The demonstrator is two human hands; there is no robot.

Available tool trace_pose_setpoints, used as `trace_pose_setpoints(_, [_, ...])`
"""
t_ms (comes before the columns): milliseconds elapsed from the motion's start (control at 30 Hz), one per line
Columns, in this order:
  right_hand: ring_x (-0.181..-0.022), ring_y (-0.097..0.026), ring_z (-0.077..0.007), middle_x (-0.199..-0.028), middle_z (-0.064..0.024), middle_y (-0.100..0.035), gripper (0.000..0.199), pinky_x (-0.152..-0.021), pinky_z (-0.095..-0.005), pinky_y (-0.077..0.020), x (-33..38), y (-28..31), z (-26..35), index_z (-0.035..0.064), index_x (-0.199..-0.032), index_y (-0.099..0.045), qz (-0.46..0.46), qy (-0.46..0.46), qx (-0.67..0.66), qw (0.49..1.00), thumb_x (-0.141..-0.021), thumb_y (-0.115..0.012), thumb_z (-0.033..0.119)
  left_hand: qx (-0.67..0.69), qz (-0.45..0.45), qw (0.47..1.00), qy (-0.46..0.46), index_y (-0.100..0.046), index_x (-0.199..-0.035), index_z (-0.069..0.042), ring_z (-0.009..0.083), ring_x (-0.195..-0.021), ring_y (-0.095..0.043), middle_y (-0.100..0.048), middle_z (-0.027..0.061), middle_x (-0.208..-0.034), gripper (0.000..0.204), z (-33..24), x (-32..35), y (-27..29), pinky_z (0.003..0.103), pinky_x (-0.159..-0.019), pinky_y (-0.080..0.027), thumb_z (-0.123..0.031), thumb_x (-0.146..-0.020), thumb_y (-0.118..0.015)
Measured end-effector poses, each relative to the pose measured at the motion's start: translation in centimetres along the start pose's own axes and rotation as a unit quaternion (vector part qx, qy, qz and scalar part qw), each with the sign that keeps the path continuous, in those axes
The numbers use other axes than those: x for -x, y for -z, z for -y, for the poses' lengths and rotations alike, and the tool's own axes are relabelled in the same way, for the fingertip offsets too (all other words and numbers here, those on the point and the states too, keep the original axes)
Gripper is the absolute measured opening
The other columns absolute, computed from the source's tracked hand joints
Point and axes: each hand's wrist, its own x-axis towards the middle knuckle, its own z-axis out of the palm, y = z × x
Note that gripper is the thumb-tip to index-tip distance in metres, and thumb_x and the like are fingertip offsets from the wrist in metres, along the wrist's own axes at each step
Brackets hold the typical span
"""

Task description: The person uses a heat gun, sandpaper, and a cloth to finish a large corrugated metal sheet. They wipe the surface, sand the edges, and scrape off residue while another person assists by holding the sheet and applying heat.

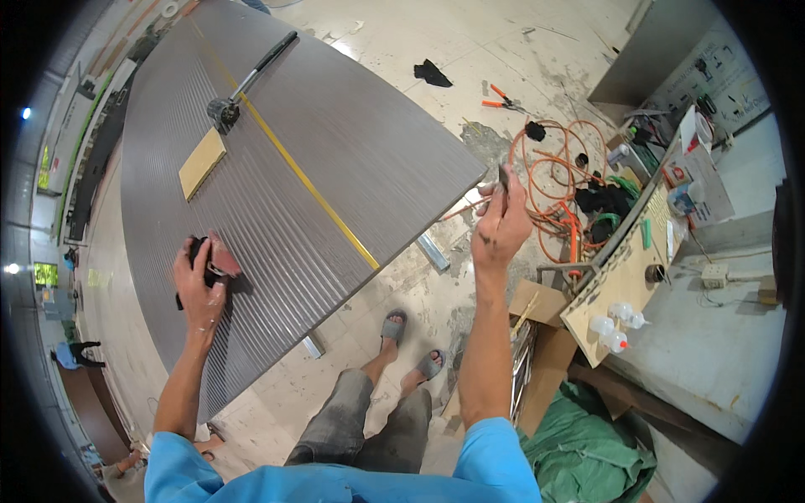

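A small black tool (201, 256) sits gripped in the left hand (199, 285), pressed on a grey ribbed panel (335, 151). The right hand (501, 228), raised beyond the panel's edge, pinches a thin dark object (503, 177). Orange cable (558, 180) coils on the floor past that hand

Open panel (335, 142) surface lies between the wooden block (202, 162) and right edge; orange hose (558, 180) clutters the floor beyond.
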Motion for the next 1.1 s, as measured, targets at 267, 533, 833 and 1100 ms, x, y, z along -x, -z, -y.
trace_pose_setpoints(267, [-0.057,-0.058,-0.0266,-0.071,-0.0088,-0.061,0.041,-0.052,-0.0370,-0.0442,-0.2,-2.7,-4.0,0.0038,-0.116,-0.069,-0.011,0.250,0.099,0.963,-0.079,-0.059,-0.009,0.081,-0.022,0.996,-0.014,-0.050,-0.143,-0.007,0.0453,-0.133,-0.046,-0.050,0.0256,-0.142,0.064,2.3,2.3,-3.8,0.056,-0.112,-0.035,-0.033,-0.085,-0.053])
trace_pose_setpoints(533, [-0.053,-0.055,-0.0249,-0.067,-0.0105,-0.057,0.051,-0.047,-0.0377,-0.0407,9.2,-3.5,-1.8,0.0008,-0.115,-0.069,0.056,0.326,0.006,0.944,-0.068,-0.056,-0.013,0.074,-0.002,0.997,0.003,-0.051,-0.142,-0.008,0.0442,-0.134,-0.045,-0.050,0.0244,-0.142,0.065,1.9,2.2,-3.5,0.054,-0.114,-0.033,-0.030,-0.082,-0.054])
trace_pose_setpoints(833, [-0.057,-0.060,-0.0249,-0.076,-0.0110,-0.066,0.045,-0.053,-0.0359,-0.0484,6.7,-3.2,-1.6,0.0027,-0.118,-0.070,0.003,0.147,0.008,0.989,-0.078,-0.058,-0.015,0.073,0.001,0.997,0.003,-0.053,-0.141,-0.010,0.0410,-0.134,-0.046,-0.051,0.0226,-0.142,0.064,2.2,2.4,-3.2,0.051,-0.115,-0.032,-0.015,-0.077,-0.057])
trace_pose_setpoints(1100, [-0.050,-0.049,-0.0197,-0.064,-0.0035,-0.053,0.046,-0.046,-0.0326,-0.0363,15.0,-5.2,-0.2,0.0071,-0.119,-0.070,0.035,0.324,-0.012,0.945,-0.075,-0.064,-0.002,0.052,-0.013,0.999,0.000,-0.052,-0.143,-0.011,0.0397,-0.133,-0.047,-0.052,0.0213,-0.141,0.066,2.3,2.5,-3.7,0.049,-0.113,-0.035,-0.011,-0.077,-0.061])
